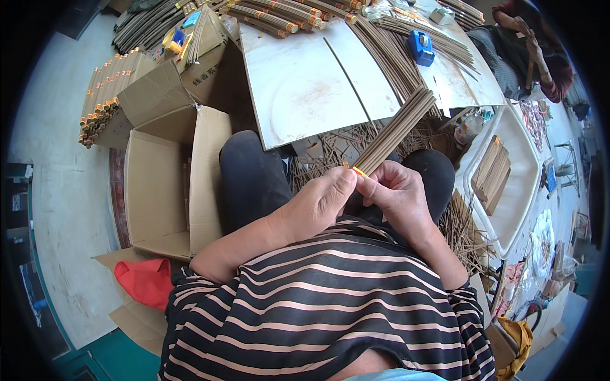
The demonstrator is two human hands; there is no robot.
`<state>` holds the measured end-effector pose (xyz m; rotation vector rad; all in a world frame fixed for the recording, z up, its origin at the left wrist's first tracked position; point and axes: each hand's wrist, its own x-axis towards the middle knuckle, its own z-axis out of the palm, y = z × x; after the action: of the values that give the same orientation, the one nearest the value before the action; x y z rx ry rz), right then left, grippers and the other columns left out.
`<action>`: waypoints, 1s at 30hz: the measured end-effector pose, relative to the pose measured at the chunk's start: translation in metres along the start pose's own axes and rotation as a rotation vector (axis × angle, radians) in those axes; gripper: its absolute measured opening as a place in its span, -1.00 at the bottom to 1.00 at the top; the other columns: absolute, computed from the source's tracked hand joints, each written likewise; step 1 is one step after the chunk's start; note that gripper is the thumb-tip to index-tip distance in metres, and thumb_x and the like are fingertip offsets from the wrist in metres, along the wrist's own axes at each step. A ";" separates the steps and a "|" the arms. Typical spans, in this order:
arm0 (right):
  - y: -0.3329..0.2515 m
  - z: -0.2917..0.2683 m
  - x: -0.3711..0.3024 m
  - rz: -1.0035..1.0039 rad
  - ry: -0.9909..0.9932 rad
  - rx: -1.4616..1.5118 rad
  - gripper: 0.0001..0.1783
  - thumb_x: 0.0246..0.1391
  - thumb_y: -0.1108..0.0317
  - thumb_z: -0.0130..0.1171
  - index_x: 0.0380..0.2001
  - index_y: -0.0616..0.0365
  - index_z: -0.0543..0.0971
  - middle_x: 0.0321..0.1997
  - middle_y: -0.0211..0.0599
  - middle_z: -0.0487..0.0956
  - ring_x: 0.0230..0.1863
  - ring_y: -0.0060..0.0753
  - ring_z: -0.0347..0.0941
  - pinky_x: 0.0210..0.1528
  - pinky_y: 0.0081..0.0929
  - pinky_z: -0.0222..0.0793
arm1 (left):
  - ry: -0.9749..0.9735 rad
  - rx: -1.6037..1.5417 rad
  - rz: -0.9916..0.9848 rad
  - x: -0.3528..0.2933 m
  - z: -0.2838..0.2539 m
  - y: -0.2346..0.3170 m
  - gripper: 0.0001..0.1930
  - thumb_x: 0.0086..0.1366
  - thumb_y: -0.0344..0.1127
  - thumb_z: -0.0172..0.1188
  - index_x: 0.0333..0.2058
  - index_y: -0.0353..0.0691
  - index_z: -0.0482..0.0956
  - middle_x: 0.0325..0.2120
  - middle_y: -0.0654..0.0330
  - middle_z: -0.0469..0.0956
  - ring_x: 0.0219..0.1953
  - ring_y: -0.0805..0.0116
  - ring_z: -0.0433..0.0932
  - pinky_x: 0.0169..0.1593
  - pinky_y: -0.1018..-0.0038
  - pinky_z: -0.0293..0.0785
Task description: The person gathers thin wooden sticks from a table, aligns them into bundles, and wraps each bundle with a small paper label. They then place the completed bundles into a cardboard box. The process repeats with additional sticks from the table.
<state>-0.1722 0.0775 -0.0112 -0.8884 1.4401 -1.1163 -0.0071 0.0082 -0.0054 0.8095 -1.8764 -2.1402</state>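
Over my lap I hold a bundle of thin brown incense sticks point(399, 130) by its lower end, tilted so the sticks reach up and to the right toward the table. A narrow yellow and red paper band point(359, 171) shows round that end. My left hand point(323, 198) is closed on the banded end, its thumb pressed along the side. My right hand point(399, 189) pinches the same end from the right with thumb and fingers. The bundle's very bottom is hidden between my hands.
A white table point(298, 95) ahead bears loose sticks, banded bundles point(273, 19) and a blue tape dispenser point(420, 47). An open cardboard box point(159, 190) stands left, a white tub point(508, 222) with sticks right. Broken sticks litter the floor. Another person point(527, 51) works at far right.
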 end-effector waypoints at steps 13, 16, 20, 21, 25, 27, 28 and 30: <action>-0.003 0.001 -0.002 -0.011 -0.015 0.068 -0.72 0.01 0.28 0.25 -0.61 0.23 0.46 -0.68 -0.48 0.42 -0.64 -0.74 0.27 -0.63 -0.77 0.20 | 0.070 0.006 -0.039 0.003 0.005 -0.001 -0.45 0.38 0.08 -0.35 -0.17 -0.34 0.41 -0.71 0.34 0.26 -0.65 0.61 0.23 -0.57 0.69 0.19; -0.005 -0.001 -0.001 0.008 -0.037 0.084 -0.72 0.00 0.28 0.25 -0.60 0.24 0.47 -0.67 -0.47 0.43 -0.64 -0.73 0.29 -0.62 -0.76 0.22 | 0.049 -0.026 -0.031 0.003 0.003 -0.003 -0.47 0.38 0.08 -0.36 -0.23 -0.31 0.41 -0.72 0.35 0.26 -0.68 0.63 0.23 -0.60 0.71 0.18; -0.009 -0.005 0.001 0.057 -0.080 0.095 -0.73 0.00 0.28 0.26 -0.58 0.26 0.49 -0.66 -0.46 0.44 -0.63 -0.70 0.31 -0.60 -0.75 0.24 | 0.028 -0.045 -0.051 0.004 0.000 -0.003 -0.49 0.39 0.07 -0.37 -0.30 -0.27 0.39 -0.72 0.36 0.26 -0.71 0.64 0.24 -0.61 0.72 0.22; -0.009 -0.006 0.001 0.066 -0.090 0.105 -0.73 -0.01 0.27 0.26 -0.57 0.26 0.49 -0.66 -0.46 0.44 -0.63 -0.69 0.32 -0.60 -0.75 0.25 | 0.022 -0.050 -0.055 0.004 0.000 -0.003 -0.50 0.39 0.07 -0.37 -0.31 -0.26 0.38 -0.72 0.36 0.26 -0.71 0.64 0.25 -0.61 0.73 0.23; -0.009 -0.007 0.002 0.051 -0.107 0.116 -0.74 -0.01 0.28 0.26 -0.56 0.26 0.50 -0.66 -0.45 0.44 -0.63 -0.69 0.32 -0.61 -0.75 0.25 | 0.025 -0.088 -0.078 0.004 0.000 -0.003 -0.50 0.39 0.06 -0.38 -0.31 -0.25 0.38 -0.72 0.36 0.27 -0.72 0.65 0.25 -0.60 0.75 0.24; -0.007 -0.006 0.002 0.040 -0.105 0.128 -0.74 0.00 0.28 0.25 -0.56 0.26 0.50 -0.66 -0.45 0.45 -0.63 -0.70 0.32 -0.60 -0.75 0.25 | 0.020 -0.090 -0.083 0.004 -0.001 -0.004 -0.50 0.39 0.07 -0.39 -0.31 -0.26 0.37 -0.72 0.36 0.27 -0.72 0.66 0.25 -0.60 0.75 0.23; -0.007 -0.007 0.003 0.043 -0.105 0.116 -0.74 0.00 0.28 0.25 -0.56 0.26 0.50 -0.65 -0.45 0.45 -0.63 -0.70 0.32 -0.60 -0.75 0.24 | 0.023 -0.097 -0.084 0.004 0.000 -0.004 -0.50 0.39 0.07 -0.39 -0.31 -0.26 0.37 -0.72 0.36 0.27 -0.72 0.66 0.25 -0.60 0.75 0.23; -0.006 -0.008 0.003 0.050 -0.105 0.092 -0.75 0.00 0.29 0.25 -0.56 0.26 0.50 -0.65 -0.45 0.45 -0.63 -0.70 0.32 -0.61 -0.76 0.23 | 0.029 -0.112 -0.085 0.004 0.000 -0.004 -0.50 0.39 0.07 -0.39 -0.30 -0.26 0.37 -0.72 0.37 0.27 -0.72 0.67 0.25 -0.60 0.75 0.23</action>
<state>-0.1806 0.0739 -0.0068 -0.8298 1.3083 -1.0745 -0.0097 0.0069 -0.0108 0.9063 -1.7199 -2.2473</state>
